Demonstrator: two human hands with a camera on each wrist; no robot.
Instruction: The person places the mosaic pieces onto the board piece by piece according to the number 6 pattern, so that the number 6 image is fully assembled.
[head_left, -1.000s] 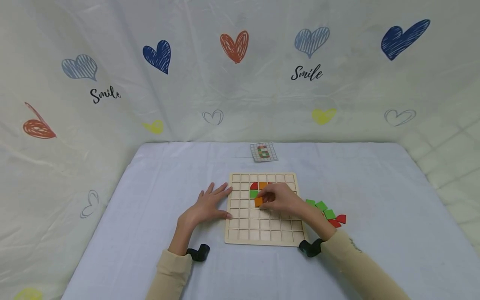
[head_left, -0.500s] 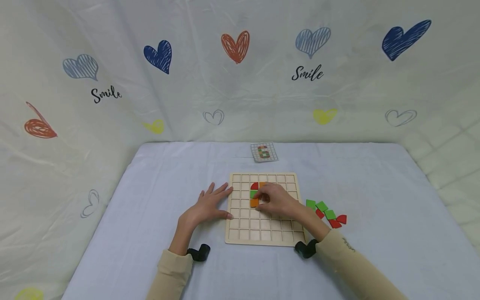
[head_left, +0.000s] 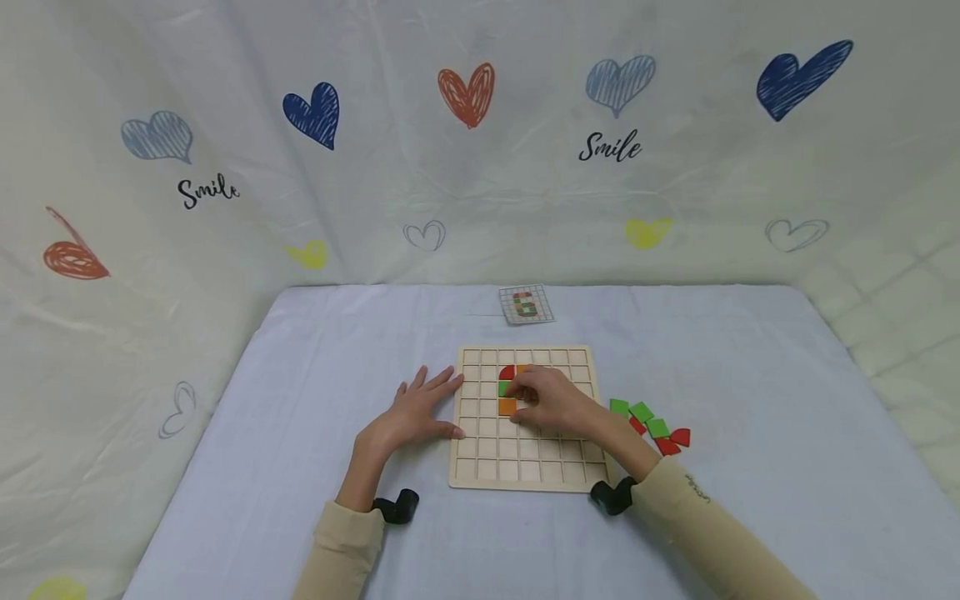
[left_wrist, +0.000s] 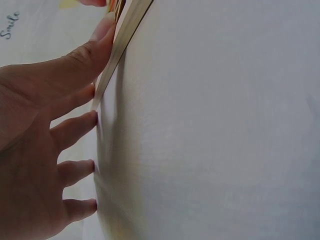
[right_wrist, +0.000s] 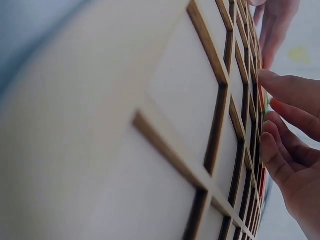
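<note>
A wooden grid board [head_left: 487,472] lies on the table, holding a red rounded tile [head_left: 507,372], a green square tile [head_left: 504,388] below it, and an orange tile [head_left: 523,367] to the red one's right. My right hand [head_left: 551,400] keeps thumb and index finger at opposite edges of an orange square tile [head_left: 507,407], which lies flat in the cell below the green one. This hand covers several cells to the right. With fingers spread, my left hand [head_left: 412,412] touches the board's left edge; in the left wrist view its thumb [left_wrist: 97,45] rests at the board's side.
Loose green square tiles [head_left: 641,412] and red rounded tiles [head_left: 666,446] lie right of the board, beside my right forearm. Behind the board lies a small card [head_left: 527,305] with a coloured figure on a grid. White cloth [head_left: 360,333] covers the table.
My right hand has shifted slightly left and brought the orange square tile into the cell below the green one, where it lies flat. The left hand has stayed at the board's edge.
</note>
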